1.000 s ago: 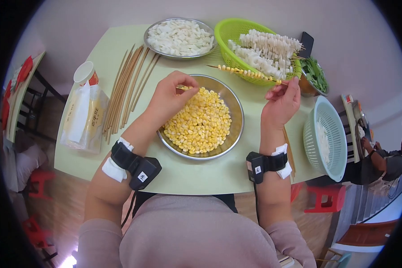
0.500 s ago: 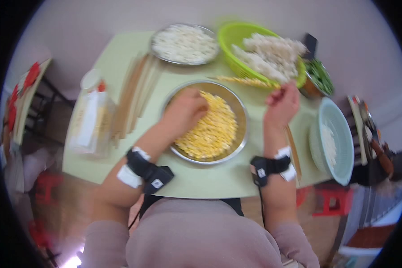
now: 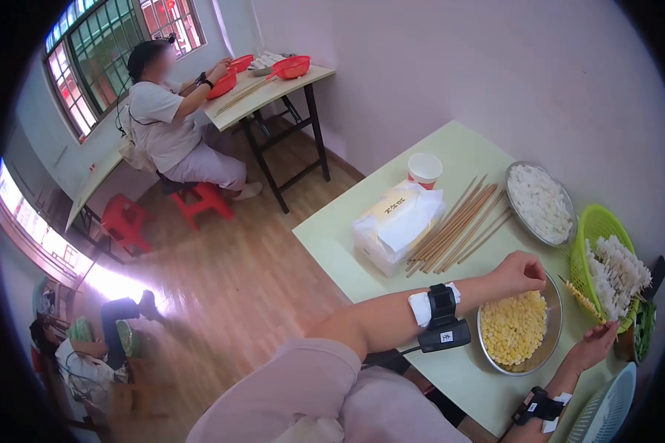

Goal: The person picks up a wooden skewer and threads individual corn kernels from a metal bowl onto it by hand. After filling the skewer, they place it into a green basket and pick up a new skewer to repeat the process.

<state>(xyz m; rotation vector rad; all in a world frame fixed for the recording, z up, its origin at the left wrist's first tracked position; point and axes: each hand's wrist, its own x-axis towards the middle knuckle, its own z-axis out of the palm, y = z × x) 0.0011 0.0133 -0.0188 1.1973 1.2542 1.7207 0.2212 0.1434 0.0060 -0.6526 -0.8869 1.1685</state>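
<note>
My left hand hovers at the upper edge of a steel bowl. Its fingers are curled together, and whatever they may pinch is too small to make out. Yellow corn kernels fill much of the bowl. To the right, my right hand grips the lower end of a skewer threaded with yellow kernels. The skewer slants up and left, in front of a lime-green basket. White threaded skewers lie piled in that basket.
Bare wooden sticks, a tissue pack and a paper cup lie left of the bowl. Behind are a plate of white pieces, greens and a pale blue basket. Another person sits at a far table.
My view has swung left, bringing the room and other people into sight. My left hand has risen from the kernels to the bowl's edge. The right hand still holds the corn skewer.
</note>
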